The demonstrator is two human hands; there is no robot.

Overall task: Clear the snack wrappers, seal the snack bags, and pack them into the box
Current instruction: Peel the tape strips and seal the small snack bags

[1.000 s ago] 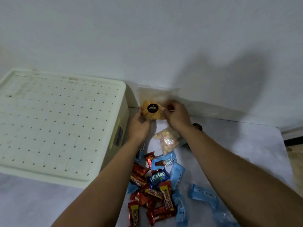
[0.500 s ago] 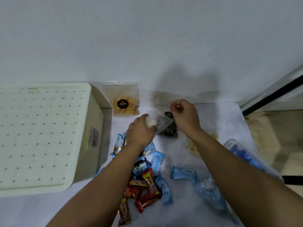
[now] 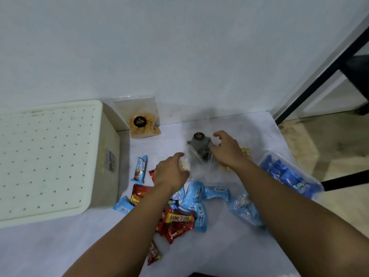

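My left hand [image 3: 170, 173] grips the bottom of a clear bag of pale snacks [image 3: 184, 166] just above the white table. The bag's clear top stretches right to my right hand [image 3: 227, 150], whose thumb and fingers pinch it while the index finger stays raised. Behind that plastic lies a clear bag of dark snacks [image 3: 199, 145] with a round black label. A sealed bag of orange snacks [image 3: 142, 125] leans on the wall. The white box [image 3: 50, 156], with a perforated lid on it, stands at the left.
Red and blue wrapped bars [image 3: 179, 214] lie in a pile under my forearms. A clear tub of blue packs [image 3: 287, 175] sits at the table's right edge, with a crumpled clear-blue wrapper [image 3: 245, 210] near it. More pale snacks [image 3: 245, 151] show beyond my right hand.
The orange snack bag was left leaning on the wall. Both hands then took the pale snack bag and lowered it over the dark snack bag; the view swung to the right.
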